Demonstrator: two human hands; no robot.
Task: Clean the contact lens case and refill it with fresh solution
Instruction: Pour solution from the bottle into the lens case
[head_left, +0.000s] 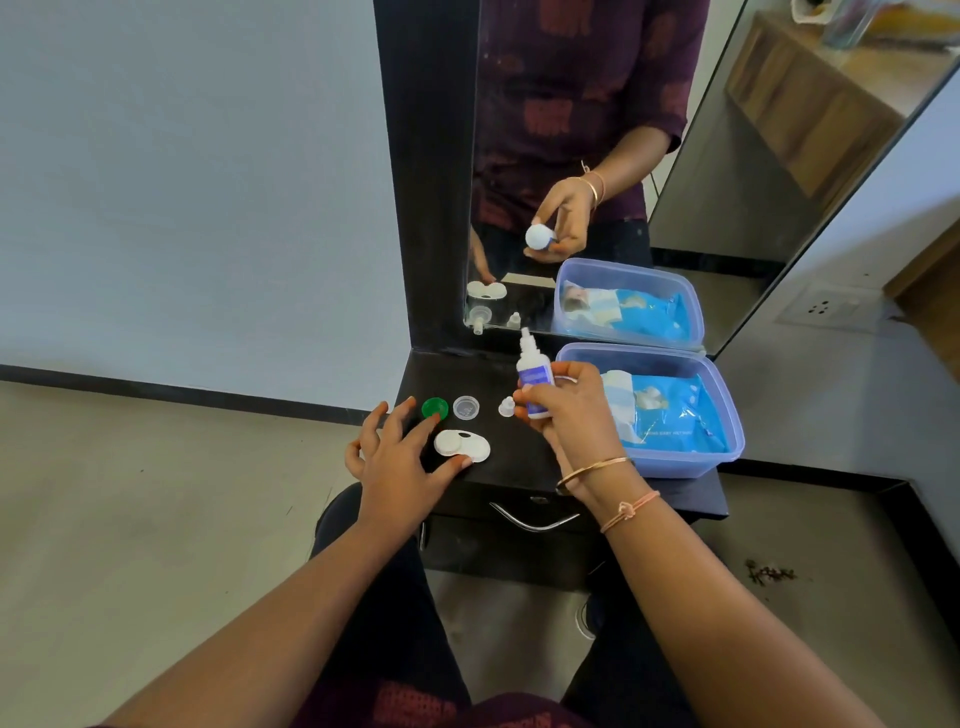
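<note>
Ok so here's what I've got on my feed: the right hand (566, 415) is wrapped around the solution bottle (535, 376) just above the middle of the frame, nozzle pointing up and the bottle tipped slightly toward the left of the frame. Its little white bottle cap (507, 407) sits on the black table (514, 467) right beside that hand.

The left hand (400, 460) isn't gripping anything. Its fingers are spread out straight, with the thumb tip touching the lower edge of the white lens case (462, 446) and the index fingertip at the green cap (435, 407). The case lies flat at frame centre with both wells uncovered. A clear cap (466, 407) sits next to the green one, just above the case.

Right of centre there's a plastic tub (727, 410) with a blue pack (675, 415) inside. A mirror (519, 156) stands behind all of it.
</note>
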